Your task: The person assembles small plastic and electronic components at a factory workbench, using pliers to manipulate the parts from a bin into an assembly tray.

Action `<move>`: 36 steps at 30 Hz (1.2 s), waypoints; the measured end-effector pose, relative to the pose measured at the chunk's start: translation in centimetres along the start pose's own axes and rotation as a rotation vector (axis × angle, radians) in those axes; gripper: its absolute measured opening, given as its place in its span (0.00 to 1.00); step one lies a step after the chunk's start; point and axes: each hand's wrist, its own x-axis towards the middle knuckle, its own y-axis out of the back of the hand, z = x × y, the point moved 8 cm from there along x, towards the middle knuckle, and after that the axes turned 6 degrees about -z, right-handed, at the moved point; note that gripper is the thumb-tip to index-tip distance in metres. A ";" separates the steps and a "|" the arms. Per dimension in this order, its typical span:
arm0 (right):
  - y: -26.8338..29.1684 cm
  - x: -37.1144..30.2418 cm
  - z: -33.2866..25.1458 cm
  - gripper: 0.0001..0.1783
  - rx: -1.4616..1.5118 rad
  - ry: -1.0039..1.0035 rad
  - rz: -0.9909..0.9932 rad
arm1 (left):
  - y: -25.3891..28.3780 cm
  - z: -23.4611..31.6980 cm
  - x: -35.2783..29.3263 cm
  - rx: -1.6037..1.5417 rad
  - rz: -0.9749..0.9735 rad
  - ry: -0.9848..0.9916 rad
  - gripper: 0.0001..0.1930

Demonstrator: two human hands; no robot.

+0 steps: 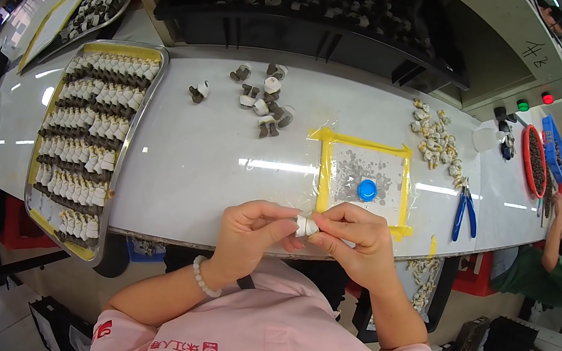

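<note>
Between my two hands, above the table's front edge, is a small white figurine piece [305,226]. My left hand [254,231] is closed, pinching it from the left with thumb and fingers. From the other side my right hand [356,245] pinches the same piece, its fingertips partly covering it. Just beyond my hands lies a clear sheet edged with yellow tape [406,167], spotted with wet-looking marks. On that sheet sits a round blue cap [367,190]. Several loose white-and-dark-grey figurine pieces [268,105] are scattered farther back.
A metal tray [157,75] with rows of white figurines stands left. Small cream-and-yellow pieces [436,145] lie in a pile at right, near blue-handled pliers [464,215]. Behind is a black bin [302,41] of dark and white pieces. A person in a green shirt [547,280] sits far right.
</note>
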 end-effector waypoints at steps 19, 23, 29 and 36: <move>16.2 -5.5 3.2 0.16 -0.756 -0.197 0.510 | 2.1 4.4 -1.1 0.167 0.102 -0.014 0.10; 22.1 -7.6 7.1 0.19 -1.044 -0.305 0.555 | 5.8 11.0 -4.8 0.300 0.231 -0.237 0.13; 21.6 -6.7 9.7 0.15 -1.084 -0.334 0.381 | 12.7 21.9 -15.0 0.728 0.675 -0.464 0.14; 18.0 -6.1 8.7 0.11 -0.921 -0.153 0.370 | 20.2 25.1 -25.7 1.100 1.050 -0.363 0.11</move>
